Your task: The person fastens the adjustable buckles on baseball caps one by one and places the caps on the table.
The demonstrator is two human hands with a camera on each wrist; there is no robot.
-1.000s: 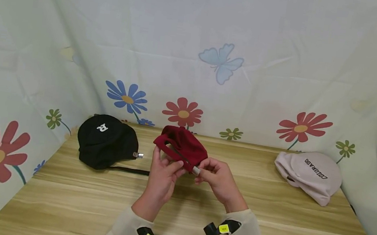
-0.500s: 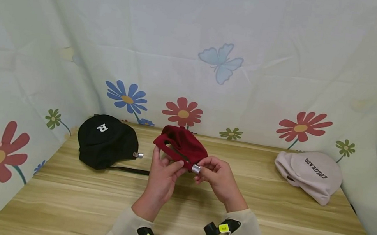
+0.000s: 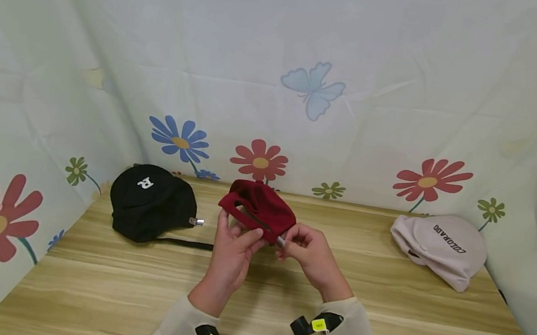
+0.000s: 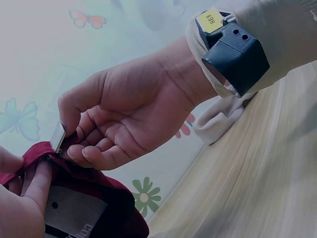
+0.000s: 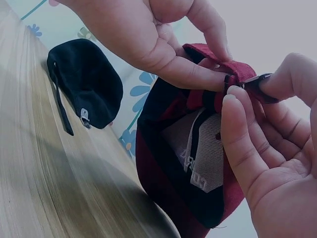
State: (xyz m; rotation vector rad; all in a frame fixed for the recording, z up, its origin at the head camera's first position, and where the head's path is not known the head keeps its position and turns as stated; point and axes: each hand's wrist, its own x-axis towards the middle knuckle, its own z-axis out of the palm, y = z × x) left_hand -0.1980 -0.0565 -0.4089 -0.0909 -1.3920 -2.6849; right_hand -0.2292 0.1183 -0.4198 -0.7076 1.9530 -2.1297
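A dark red baseball cap (image 3: 268, 206) is held up above the table, its back opening and strap turned toward me. My left hand (image 3: 233, 252) grips the strap edge, thumb on the near side and fingers behind or inside. At the strap's right end sits a silver metal buckle (image 4: 58, 137), which my right hand (image 3: 313, 257) pinches between thumb and fingers. In the right wrist view, the cap's inside shows a pale lettered label (image 5: 205, 158), and fingers of both hands meet at the strap. The strap's path through the buckle is mostly hidden by fingers.
On the left of the wooden table (image 3: 132, 296) lies a black cap (image 3: 153, 206) with a white R, its strap trailing loose and its buckle exposed. A pale pink cap (image 3: 444, 248) lettered COLORADO lies at the right. Flower-printed cloth (image 3: 352, 144) hangs behind.
The buckle's shiny face showed broadly half a second ago; now it is tilted and appears narrower under the right thumb. Both hands and the red cap stay in nearly the same place.
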